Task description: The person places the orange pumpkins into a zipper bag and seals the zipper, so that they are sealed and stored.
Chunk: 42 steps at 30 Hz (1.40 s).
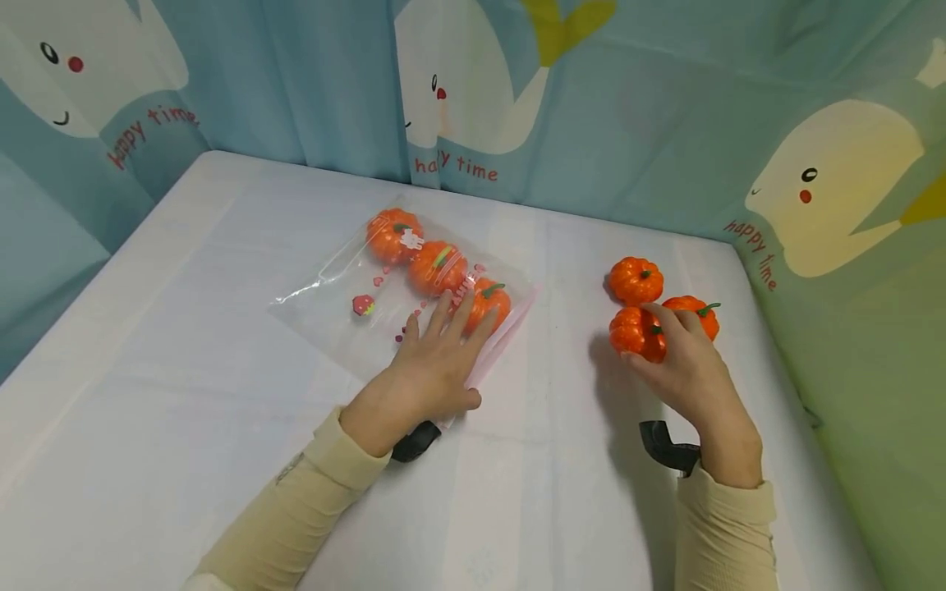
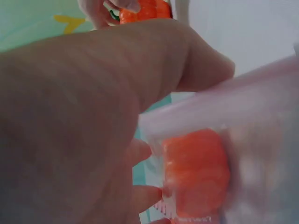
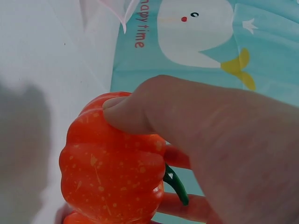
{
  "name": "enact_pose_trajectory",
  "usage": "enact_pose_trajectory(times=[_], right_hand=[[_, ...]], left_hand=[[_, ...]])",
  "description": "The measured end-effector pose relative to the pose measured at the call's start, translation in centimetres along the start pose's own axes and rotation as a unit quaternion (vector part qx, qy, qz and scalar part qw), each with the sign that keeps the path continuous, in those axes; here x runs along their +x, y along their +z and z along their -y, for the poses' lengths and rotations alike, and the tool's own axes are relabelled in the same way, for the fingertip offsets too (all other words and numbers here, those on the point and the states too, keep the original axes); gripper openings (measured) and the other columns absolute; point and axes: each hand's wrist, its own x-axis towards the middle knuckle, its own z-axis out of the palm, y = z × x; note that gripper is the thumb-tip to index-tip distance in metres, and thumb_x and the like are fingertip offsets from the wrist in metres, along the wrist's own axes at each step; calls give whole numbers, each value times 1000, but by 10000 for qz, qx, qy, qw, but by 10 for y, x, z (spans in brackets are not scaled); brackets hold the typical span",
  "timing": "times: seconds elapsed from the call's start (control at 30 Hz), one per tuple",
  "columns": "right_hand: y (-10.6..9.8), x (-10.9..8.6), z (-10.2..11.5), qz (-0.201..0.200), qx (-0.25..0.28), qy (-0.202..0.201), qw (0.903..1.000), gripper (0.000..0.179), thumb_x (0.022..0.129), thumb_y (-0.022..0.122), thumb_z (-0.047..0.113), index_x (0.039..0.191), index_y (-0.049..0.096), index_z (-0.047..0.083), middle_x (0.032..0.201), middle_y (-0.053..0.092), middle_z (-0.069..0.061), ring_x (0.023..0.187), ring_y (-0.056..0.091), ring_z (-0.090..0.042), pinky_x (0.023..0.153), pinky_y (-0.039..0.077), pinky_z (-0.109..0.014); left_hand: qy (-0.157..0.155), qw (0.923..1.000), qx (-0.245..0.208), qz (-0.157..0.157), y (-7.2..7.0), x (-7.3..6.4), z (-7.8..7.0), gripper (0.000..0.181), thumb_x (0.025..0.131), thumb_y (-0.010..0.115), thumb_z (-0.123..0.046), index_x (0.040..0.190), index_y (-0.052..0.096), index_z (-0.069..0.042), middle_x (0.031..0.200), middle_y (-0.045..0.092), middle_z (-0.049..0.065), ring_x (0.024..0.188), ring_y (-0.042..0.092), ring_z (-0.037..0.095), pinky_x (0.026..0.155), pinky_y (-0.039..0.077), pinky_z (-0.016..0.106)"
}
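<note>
A clear zip bag (image 1: 332, 304) with pink and strawberry prints lies on the table, holding three small orange toy pumpkins (image 1: 438, 268) in a slanting row. My left hand (image 1: 429, 373) rests its spread fingers on the bag near its pink-edged opening, over the pumpkin (image 2: 196, 172) closest to that end. On the right, my right hand (image 1: 691, 369) grips another toy pumpkin (image 3: 112, 163) between thumb and fingers; its green stem (image 3: 176, 184) points toward the palm. Right behind it sit two more pumpkins, one farther back (image 1: 636, 280) and one partly hidden by the hand (image 1: 695, 310).
The white-covered table (image 1: 185, 394) reaches back to a blue-green curtain (image 1: 628, 107) printed with whales, which also runs along the left and right sides. Black straps or mounts (image 1: 665, 446) show at both wrists.
</note>
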Motion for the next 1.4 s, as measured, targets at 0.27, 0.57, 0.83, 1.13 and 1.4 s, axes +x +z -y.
enact_pose_trajectory(times=[0.27, 0.57, 0.83, 1.13, 1.4], right_hand=[[2, 1, 2, 177, -69, 98, 9998, 69, 89, 70, 22, 148, 38, 5, 142, 37, -35, 115, 51, -52, 94, 43, -69], [4, 2, 5, 149, 8, -95, 9998, 66, 90, 69, 20, 146, 39, 6, 140, 39, -32, 117, 50, -51, 96, 42, -69], [8, 2, 8, 151, 182, -330, 9992, 64, 88, 70, 16, 145, 41, 5, 138, 41, -32, 119, 50, -49, 98, 41, -67], [21, 7, 24, 406, 365, -655, 9964, 64, 88, 72, 14, 145, 43, 8, 144, 41, -21, 123, 51, -42, 102, 45, -61], [30, 8, 37, 480, 503, -1051, 9920, 65, 88, 73, 14, 145, 43, 8, 144, 43, -17, 126, 51, -36, 102, 47, -56]], left_hand=[[11, 9996, 237, -138, 0, -2, -4, 77, 96, 54, -19, 160, 12, -17, 168, 2, 10, 154, 3, 40, 114, 25, 67], [285, 9935, 754, -803, -1, 1, -4, 54, 103, 44, -16, 155, 31, -6, 164, 24, 11, 153, 18, 36, 117, 23, 63], [121, 9957, 466, -796, -2, 8, -6, 50, 105, 42, -16, 153, 36, -8, 163, 29, 10, 152, 21, 33, 115, 27, 65], [274, 9816, -47, -1889, 4, 11, -9, 45, 101, 51, -16, 145, 47, -6, 151, 45, 17, 142, 41, 37, 99, 48, 60], [805, 9693, -386, -2290, 8, 13, -9, 41, 99, 54, -10, 138, 53, 0, 144, 52, 20, 138, 47, 39, 108, 43, 49]])
